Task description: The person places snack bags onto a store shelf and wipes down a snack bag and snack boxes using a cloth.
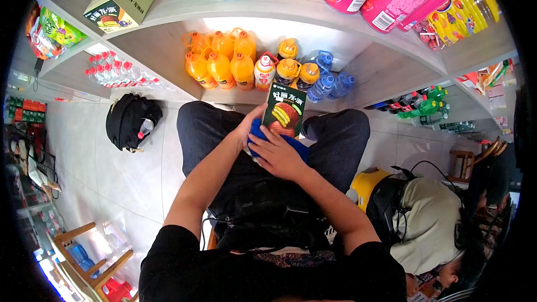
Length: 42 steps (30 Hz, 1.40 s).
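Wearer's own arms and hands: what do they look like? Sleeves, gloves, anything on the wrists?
Plain black short sleeves end above the elbows, forearms bare below. Left hand and right hand are ungloved. No watch, band or cable shows on either wrist. Left fingers are partly hidden, so rings there can't be ruled out.

Forearms (pixel 210 176) angled inward, left hand (pixel 245 131) partly hidden, right hand (pixel 277 155) palm-down, fingers (pixel 261 144) slightly spread

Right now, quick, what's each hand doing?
Left hand: holding the dark green cardboard box and blue cloth from the left side.
Right hand: over the cloth, fingers on the box's lower front; can't tell if it's gripping.
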{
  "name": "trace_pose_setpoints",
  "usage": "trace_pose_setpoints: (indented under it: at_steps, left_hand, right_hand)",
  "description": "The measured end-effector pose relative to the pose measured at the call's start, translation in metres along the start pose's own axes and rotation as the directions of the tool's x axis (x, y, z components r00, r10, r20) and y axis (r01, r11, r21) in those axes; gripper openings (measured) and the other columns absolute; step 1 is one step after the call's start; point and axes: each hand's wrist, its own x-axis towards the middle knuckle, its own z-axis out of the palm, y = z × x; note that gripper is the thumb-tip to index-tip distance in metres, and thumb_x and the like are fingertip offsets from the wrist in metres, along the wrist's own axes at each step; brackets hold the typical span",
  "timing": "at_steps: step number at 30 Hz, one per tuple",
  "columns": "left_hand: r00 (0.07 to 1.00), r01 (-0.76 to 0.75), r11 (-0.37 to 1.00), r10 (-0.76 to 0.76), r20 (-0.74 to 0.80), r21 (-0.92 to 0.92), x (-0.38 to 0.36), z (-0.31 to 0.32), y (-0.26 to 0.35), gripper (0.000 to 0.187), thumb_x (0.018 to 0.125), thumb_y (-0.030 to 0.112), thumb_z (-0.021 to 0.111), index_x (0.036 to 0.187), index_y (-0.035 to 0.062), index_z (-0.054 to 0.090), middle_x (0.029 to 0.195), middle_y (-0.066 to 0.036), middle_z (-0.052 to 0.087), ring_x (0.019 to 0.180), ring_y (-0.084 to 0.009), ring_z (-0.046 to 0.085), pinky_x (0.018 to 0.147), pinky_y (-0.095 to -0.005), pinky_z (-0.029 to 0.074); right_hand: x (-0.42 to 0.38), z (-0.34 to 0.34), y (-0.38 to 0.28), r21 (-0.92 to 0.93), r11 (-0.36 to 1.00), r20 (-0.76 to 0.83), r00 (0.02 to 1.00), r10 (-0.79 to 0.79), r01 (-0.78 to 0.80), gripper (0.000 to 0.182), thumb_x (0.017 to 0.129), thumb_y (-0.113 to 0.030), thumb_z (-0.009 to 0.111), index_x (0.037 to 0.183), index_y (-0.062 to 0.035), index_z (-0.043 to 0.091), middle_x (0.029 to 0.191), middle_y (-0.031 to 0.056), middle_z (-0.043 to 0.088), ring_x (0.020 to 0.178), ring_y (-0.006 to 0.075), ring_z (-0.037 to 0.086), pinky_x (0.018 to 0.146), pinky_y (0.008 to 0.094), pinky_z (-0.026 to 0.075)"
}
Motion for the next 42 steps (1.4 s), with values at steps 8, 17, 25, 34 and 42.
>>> trace_pose_setpoints:
  at_steps: [8, 17, 25, 34, 42]
  left_hand:
    - [0.992, 0.025, 0.997, -0.033, 0.124, 0.069, 0.000, -0.003, 0.004, 0.061, 0.090, 0.041, 0.057, 0.133, -0.0008, 0.043, 0.127, -0.019, 0.055, 0.110, -0.0278, 0.059, 0.097, -0.0370, 0.049]
    - [0.979, -0.201, 0.978, 0.203, 0.031, -0.054, -0.009, 0.000, 0.026, 0.062, 0.092, 0.046, 0.049, 0.134, 0.0013, 0.042, 0.128, -0.021, 0.054, 0.111, -0.0321, 0.058, 0.098, -0.0435, 0.047]
    - [0.983, -0.181, 0.983, 0.182, 0.028, -0.027, -0.013, 0.001, 0.025, 0.062, 0.092, 0.048, 0.048, 0.135, 0.0038, 0.042, 0.130, -0.017, 0.053, 0.116, -0.0292, 0.055, 0.101, -0.0445, 0.043]
    - [0.996, -0.068, 0.994, 0.064, 0.055, 0.082, -0.001, -0.006, 0.010, 0.060, 0.091, 0.047, 0.049, 0.137, 0.0087, 0.041, 0.132, -0.014, 0.052, 0.116, -0.0273, 0.055, 0.101, -0.0440, 0.042]
    - [0.976, -0.215, 0.975, 0.212, -0.046, -0.054, -0.003, -0.010, 0.018, 0.060, 0.094, 0.054, 0.039, 0.135, 0.0101, 0.044, 0.130, -0.014, 0.053, 0.117, -0.0280, 0.054, 0.099, -0.0430, 0.044]
  right_hand:
    - [-0.001, 0.002, -0.003, -0.021, 0.988, 0.035, 0.988, -0.151, 0.152, 0.043, 0.078, -0.016, 0.064, 0.120, -0.0074, 0.057, 0.138, 0.0056, 0.046, 0.137, 0.0290, 0.030, 0.115, 0.0458, 0.023]
    - [0.004, -0.019, 0.005, -0.070, 0.992, -0.048, 0.993, -0.112, 0.109, 0.045, 0.079, -0.019, 0.066, 0.123, -0.0156, 0.056, 0.137, 0.0024, 0.047, 0.135, 0.0285, 0.035, 0.112, 0.0465, 0.027]
    - [0.002, -0.022, 0.026, -0.099, 0.944, -0.239, 0.929, 0.283, -0.313, 0.044, 0.090, -0.023, 0.053, 0.133, -0.0122, 0.050, 0.144, 0.0107, 0.040, 0.134, 0.0390, 0.032, 0.109, 0.0504, 0.027]
    - [0.051, -0.041, 0.074, -0.021, 0.875, -0.383, 0.813, 0.440, -0.484, 0.047, 0.095, -0.022, 0.044, 0.138, -0.0021, 0.042, 0.147, 0.0227, 0.031, 0.136, 0.0469, 0.023, 0.112, 0.0469, 0.024]
    - [0.056, -0.013, 0.032, -0.245, 0.919, -0.268, 0.933, 0.241, -0.308, 0.048, 0.093, -0.029, 0.047, 0.135, -0.0045, 0.046, 0.143, 0.0170, 0.040, 0.135, 0.0406, 0.031, 0.109, 0.0512, 0.027]
